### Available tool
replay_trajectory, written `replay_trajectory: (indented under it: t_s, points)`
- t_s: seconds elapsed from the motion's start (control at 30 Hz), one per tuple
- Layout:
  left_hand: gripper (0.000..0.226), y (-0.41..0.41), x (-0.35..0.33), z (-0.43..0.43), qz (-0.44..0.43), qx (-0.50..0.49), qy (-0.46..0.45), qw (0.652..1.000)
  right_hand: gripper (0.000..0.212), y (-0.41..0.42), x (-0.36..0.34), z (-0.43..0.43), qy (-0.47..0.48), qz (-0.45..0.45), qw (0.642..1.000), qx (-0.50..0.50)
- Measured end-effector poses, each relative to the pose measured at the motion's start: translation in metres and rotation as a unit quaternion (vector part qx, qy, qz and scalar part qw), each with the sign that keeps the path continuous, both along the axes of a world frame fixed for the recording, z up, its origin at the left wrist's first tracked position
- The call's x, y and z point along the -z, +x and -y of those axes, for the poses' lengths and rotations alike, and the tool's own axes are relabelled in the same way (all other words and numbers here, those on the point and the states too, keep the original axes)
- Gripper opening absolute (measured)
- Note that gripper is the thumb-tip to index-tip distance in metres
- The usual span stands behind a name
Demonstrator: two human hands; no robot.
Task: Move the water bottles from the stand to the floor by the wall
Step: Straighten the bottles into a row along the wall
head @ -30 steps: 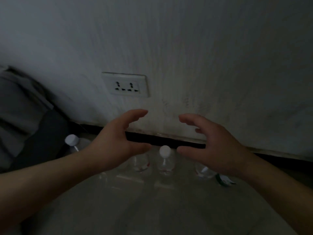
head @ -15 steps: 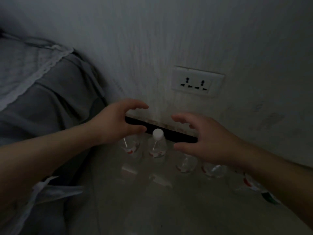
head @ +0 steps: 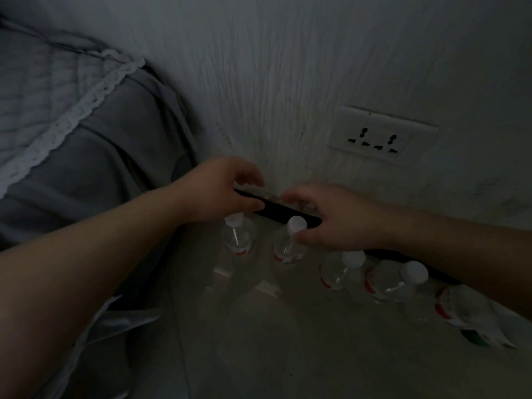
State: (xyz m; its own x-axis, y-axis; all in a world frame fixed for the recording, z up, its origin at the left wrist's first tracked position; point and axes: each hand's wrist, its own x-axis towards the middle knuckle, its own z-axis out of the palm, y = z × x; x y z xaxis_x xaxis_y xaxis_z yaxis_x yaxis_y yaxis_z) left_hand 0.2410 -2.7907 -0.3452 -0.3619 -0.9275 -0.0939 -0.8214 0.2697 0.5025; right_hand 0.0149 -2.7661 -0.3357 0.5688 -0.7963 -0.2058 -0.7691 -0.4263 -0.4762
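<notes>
Five water bottles stand in a row on the floor (head: 288,355) against the dark skirting (head: 276,209), from the frame's centre to its lower right. My left hand (head: 221,194) hangs over the leftmost bottle (head: 238,240), fingers curved wide and holding nothing, forearm coming in from the lower left. My right hand (head: 342,220) reaches in from the right, fingers arched and spread. Its thumb lies beside the neck of the second bottle (head: 286,251), and I cannot tell whether it touches. Above is the wall (head: 288,82) with its socket (head: 381,136), and grey bedding (head: 86,145) fills the upper left.
</notes>
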Motion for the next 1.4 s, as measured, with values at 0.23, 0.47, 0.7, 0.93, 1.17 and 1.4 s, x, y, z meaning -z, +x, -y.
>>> replay_trajectory:
  t_s: [0.23,0.47,0.7,0.93,1.17,1.4]
  points:
    - [0.033,0.011,0.017,0.003,0.067,-0.044,0.032,0.996,0.066,-0.003,0.042,0.009,-0.002,0.008,1.0,-0.026]
    - [0.038,0.013,0.024,-0.002,0.113,-0.078,0.041,0.99,0.058,0.005,0.054,0.005,-0.036,-0.005,0.999,-0.007]
    - [0.031,0.005,0.032,-0.009,0.128,-0.05,0.018,0.99,0.029,0.002,0.068,0.009,-0.059,0.001,0.998,0.025]
    - [0.024,0.002,0.044,-0.012,0.095,-0.036,-0.004,0.995,0.02,-0.001,0.073,0.014,-0.049,0.038,0.998,0.032]
    - [0.023,0.001,0.049,-0.011,0.076,-0.032,-0.006,0.997,0.021,-0.003,0.074,0.015,-0.048,0.046,0.997,0.039]
    - [0.025,0.001,0.043,-0.009,0.085,-0.024,0.01,0.996,0.024,0.001,0.069,0.017,-0.037,0.054,0.995,0.073]
